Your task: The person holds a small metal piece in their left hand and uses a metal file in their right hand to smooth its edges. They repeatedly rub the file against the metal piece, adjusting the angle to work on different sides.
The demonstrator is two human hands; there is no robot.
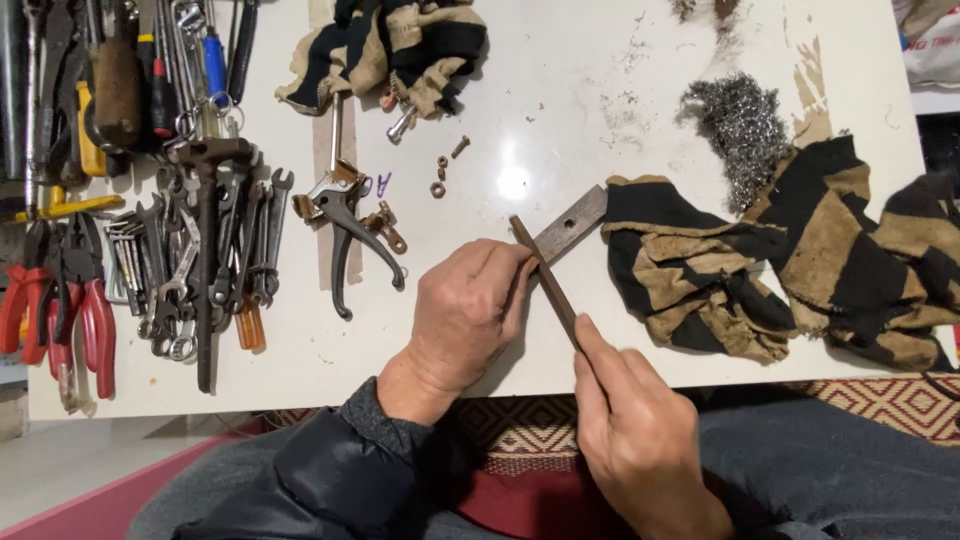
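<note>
Near the front edge of the white tabletop [560, 120], the left hand [463, 315] pins a flat metal bar [572, 224], while the right hand [632, 428] grips a thin brown file [545, 282] laid across it. Bare surface lies behind; wrenches [215, 250] crowd the left, a striped rag [780, 260] the right.

Steel wool [745, 128] near striped rag [790, 260]; wrenches [215, 260], red pliers [60, 310] left; loose bolts [445, 165] centre.

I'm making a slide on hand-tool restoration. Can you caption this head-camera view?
Left hand steadies a flat metal blade while the right hand draws a rusty file across it.
</note>
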